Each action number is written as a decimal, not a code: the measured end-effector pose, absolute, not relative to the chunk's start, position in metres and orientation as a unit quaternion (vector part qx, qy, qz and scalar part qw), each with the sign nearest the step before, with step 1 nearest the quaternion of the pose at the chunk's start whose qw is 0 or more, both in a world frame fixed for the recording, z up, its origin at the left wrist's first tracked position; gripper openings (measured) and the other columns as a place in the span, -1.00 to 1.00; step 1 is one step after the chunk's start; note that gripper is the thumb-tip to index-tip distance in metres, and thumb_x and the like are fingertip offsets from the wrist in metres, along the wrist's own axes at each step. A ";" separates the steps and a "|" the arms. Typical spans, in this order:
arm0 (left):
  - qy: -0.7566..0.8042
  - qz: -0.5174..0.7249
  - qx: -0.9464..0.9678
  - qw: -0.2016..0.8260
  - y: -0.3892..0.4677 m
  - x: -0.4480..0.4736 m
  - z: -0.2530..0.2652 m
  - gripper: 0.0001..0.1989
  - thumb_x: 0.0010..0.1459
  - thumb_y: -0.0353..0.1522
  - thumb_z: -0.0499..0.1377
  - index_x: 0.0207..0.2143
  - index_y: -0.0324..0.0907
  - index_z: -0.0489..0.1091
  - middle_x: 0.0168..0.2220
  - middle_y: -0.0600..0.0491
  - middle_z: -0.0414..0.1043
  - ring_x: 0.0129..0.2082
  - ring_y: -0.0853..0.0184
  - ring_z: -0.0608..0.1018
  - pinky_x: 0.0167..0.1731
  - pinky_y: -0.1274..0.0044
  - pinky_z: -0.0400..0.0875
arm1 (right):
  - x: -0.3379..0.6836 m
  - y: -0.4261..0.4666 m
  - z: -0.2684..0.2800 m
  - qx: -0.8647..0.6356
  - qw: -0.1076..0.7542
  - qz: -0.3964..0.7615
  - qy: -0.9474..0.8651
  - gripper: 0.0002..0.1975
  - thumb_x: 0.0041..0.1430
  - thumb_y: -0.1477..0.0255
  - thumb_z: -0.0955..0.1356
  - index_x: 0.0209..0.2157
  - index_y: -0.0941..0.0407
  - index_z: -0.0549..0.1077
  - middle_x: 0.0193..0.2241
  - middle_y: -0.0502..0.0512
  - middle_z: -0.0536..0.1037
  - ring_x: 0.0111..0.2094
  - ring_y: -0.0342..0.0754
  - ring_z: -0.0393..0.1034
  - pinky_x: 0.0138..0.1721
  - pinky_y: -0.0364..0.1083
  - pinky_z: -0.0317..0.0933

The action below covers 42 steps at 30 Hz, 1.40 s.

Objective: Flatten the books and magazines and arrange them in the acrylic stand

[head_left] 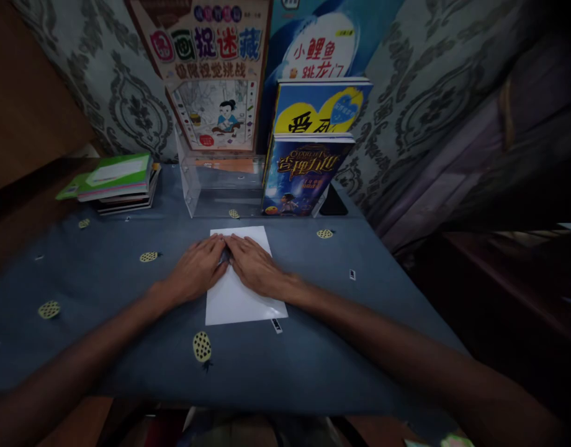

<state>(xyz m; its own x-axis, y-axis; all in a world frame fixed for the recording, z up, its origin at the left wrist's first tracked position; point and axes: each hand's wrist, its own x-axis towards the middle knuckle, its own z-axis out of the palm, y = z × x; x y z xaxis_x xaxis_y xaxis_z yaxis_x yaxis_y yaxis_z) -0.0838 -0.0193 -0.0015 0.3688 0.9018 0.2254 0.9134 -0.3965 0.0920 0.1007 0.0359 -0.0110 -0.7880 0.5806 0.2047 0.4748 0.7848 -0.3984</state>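
A white sheet of paper [241,295] lies on the blue-grey tablecloth, its long side running away from me. My left hand [199,267] rests on its left part, fingers stretched out and pointing inward. From the other side, my right hand [255,264] lies over the sheet, fingers also extended. The fingertips of both hands meet near the far end of the paper. Between thumbs and index fingers a small dark patch shows; whether it is shadow or an object I cannot tell. What lies under the palms is hidden.
Beyond the paper stands a clear acrylic book stand [224,202] holding several upright books, including a blue book [304,177] in front. A stack of books [120,177] lies at the back left. A flat black object [334,202] sits right of the stand. Patterned wallpaper [141,102] is behind.
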 end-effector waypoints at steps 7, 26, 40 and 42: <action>-0.543 -0.097 -0.833 0.050 -0.016 -0.081 0.001 -0.69 0.39 -0.31 -0.08 0.04 -0.26 0.29 0.24 -0.30 0.33 0.27 0.02 0.37 0.19 0.15 0.31 | 0.135 0.067 -0.015 -0.358 0.160 0.141 -0.909 -0.47 0.38 0.41 0.18 0.30 0.33 0.19 0.29 0.46 0.31 0.35 0.14 0.15 0.39 0.22 -0.05; -0.509 -0.080 -0.857 -0.004 0.032 -0.071 0.004 -0.52 0.30 -0.39 -0.05 0.24 -0.31 0.26 0.30 -0.23 0.27 0.31 0.07 0.34 0.31 0.13 0.19 | 0.167 0.088 -0.010 -0.358 0.170 0.106 -0.912 -0.57 0.36 0.43 0.22 0.20 0.16 0.40 0.28 0.25 0.37 0.30 0.16 0.21 0.28 0.27 0.05; -0.286 -0.152 -0.941 -0.094 -0.019 -0.038 0.000 -0.52 0.32 -0.50 0.00 0.25 -0.09 0.31 0.26 0.00 0.36 0.29 0.24 0.38 0.29 0.17 0.26 | 0.167 0.087 -0.009 -0.364 0.147 0.104 -0.914 -0.56 0.39 0.40 0.19 0.21 0.24 0.37 0.29 0.29 0.34 0.33 0.16 0.17 0.31 0.23 -0.01; -0.267 -0.155 -0.945 -0.106 -0.033 -0.034 0.003 -0.55 0.34 -0.48 0.01 0.25 -0.13 0.32 0.26 -0.02 0.36 0.28 0.24 0.39 0.29 0.21 0.29 | 0.168 0.087 -0.010 -0.363 0.148 0.100 -0.915 -0.54 0.39 0.36 0.20 0.23 0.25 0.35 0.30 0.31 0.33 0.33 0.17 0.16 0.32 0.24 -0.03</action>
